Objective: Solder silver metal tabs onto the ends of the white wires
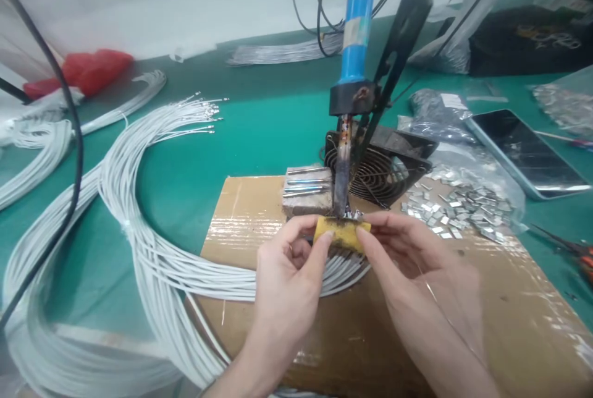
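A yellow sponge point(343, 236) with dark scorched patches is held between both hands. My left hand point(291, 274) pinches its left end, and my right hand point(417, 280) pinches its right end. The dark tip of a blue-handled soldering iron point(341, 182) points down and meets the sponge's upper edge. A thin wire point(438, 302) runs across my right hand. White cables point(222, 275) pass behind my left hand and under the sponge. Just left of the iron tip sits a grey block point(307, 191) with thin metal rods on top.
Cardboard point(241, 200) covers part of the green table point(259, 126). Behind the iron is a black fan point(384, 169). Small metal pieces point(458, 206) lie at right, near a phone point(532, 151) and orange-handled scissors point(584, 256). Bundled white cables point(125, 182) fill the left side.
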`<state>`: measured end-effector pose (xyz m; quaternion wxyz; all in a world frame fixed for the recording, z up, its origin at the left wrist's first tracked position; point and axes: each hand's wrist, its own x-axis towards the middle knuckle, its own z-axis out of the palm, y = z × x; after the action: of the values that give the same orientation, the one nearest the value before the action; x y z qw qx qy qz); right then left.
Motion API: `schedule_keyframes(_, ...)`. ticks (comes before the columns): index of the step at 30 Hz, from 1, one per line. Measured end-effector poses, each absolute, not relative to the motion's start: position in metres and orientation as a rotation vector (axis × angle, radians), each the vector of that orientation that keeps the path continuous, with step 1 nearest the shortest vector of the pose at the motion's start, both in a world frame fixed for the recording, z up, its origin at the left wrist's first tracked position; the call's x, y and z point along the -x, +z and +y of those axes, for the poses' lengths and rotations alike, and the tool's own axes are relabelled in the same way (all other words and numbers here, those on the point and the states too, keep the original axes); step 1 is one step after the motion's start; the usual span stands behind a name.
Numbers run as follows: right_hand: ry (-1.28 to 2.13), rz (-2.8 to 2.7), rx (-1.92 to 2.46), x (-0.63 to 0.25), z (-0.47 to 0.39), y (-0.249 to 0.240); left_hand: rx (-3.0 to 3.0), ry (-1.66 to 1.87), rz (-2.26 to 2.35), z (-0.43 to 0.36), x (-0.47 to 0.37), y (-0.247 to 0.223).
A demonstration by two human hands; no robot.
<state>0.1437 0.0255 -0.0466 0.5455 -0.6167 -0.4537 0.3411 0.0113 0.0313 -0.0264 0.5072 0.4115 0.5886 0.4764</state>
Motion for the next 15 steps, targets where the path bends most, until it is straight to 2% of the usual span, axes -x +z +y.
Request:
schedule_keyframes(10, 0.334, -1.47, 1.499, -0.138, 0.014, -0.033, -1.352, 1.299, 1.549, 0.017, -0.005, -0.024)
schedule_keyframes(15, 0.411, -1.418, 1.517, -0.141, 0.014, -0.038, -1.233, 1.184, 1.576, 0.022, -0.007, -0.023)
